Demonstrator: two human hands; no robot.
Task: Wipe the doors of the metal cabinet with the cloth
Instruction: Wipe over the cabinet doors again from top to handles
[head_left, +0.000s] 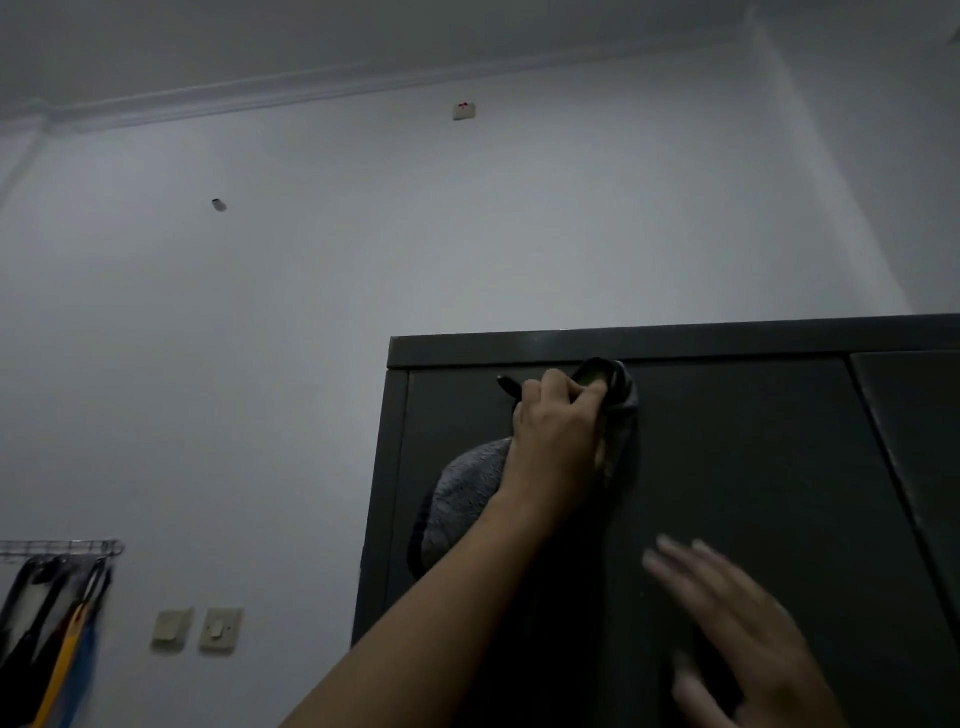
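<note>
A dark metal cabinet (753, 467) fills the lower right, seen from below. My left hand (558, 421) reaches up and grips a grey cloth (467, 493) against the top of the left door, just under the cabinet's top rim. Part of the cloth hangs down to the left of my forearm and a fold bulges above my fingers. My right hand (737, 623) is lower on the same door with fingers spread and straight, blurred; I cannot tell if it touches the door. A second door (914, 431) shows at the right edge.
A white wall (260, 338) runs to the left of the cabinet. Two light switches (197, 630) sit low on it. A wire rack with hanging straps (57, 597) is at the lower left edge. The room is dim.
</note>
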